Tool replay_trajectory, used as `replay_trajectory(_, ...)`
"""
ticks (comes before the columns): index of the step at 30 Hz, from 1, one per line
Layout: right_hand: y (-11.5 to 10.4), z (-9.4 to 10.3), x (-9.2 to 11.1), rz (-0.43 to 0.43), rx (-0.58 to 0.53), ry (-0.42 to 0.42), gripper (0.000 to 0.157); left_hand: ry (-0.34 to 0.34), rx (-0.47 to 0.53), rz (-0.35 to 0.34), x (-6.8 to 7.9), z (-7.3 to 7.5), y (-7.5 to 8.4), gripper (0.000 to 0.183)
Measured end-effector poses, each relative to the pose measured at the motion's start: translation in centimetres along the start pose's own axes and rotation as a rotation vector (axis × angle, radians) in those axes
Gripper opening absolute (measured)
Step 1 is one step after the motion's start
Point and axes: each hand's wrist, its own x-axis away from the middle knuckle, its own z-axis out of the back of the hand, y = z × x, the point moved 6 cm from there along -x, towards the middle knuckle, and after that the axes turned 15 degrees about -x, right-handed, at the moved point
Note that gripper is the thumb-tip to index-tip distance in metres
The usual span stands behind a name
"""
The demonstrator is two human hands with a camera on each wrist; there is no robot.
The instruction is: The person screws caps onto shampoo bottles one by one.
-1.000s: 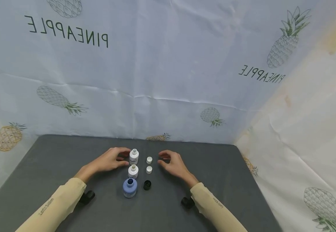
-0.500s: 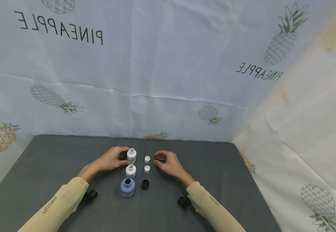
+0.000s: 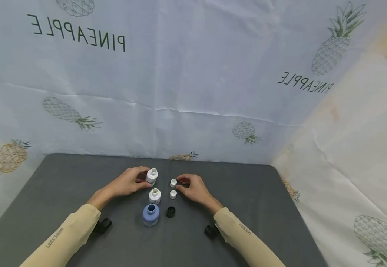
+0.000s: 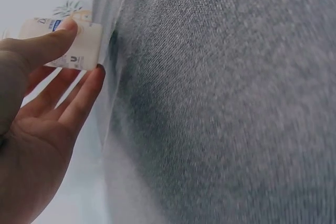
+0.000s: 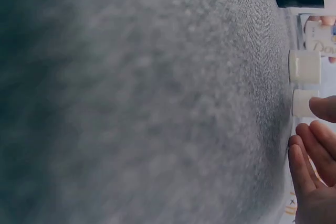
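My left hand [image 3: 130,181] grips a small white bottle [image 3: 151,177], uncapped and leaning in the head view. In the left wrist view the thumb presses one side of this bottle [image 4: 89,43] and fingertips support the other. My right hand [image 3: 195,188] is beside the farther white cap [image 3: 173,183]. Up close, the thumb overlaps that cap [image 5: 302,102] while the fingers stay straight below it; whether they touch is unclear. A second white cap [image 3: 173,194] lies nearer, beside a second open white bottle [image 3: 154,196].
An open blue bottle [image 3: 151,216] stands nearest on the dark grey table [image 3: 187,244], with a black cap [image 3: 171,211] to its right. Black wrist devices [image 3: 211,231] sit under both forearms. A pineapple-print curtain [image 3: 193,74] hangs behind the table.
My left hand has taken hold of the far white bottle, which now leans and has shifted away from the second bottle. My right hand has moved left to the farther white cap.
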Motion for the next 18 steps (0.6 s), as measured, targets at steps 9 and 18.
replay_trajectory(9, -0.4, -0.8, -0.8, 0.005, 0.035, -0.021, 0.026, 0.029, -0.02, 0.017, 0.9, 0.9, 0.3, 0.044)
replay_trajectory(18, -0.5, -0.7, -1.0, -0.001, 0.01, 0.007, 0.023, 0.054, -0.033, 0.048, 1.3, 1.9, 0.9, 0.045)
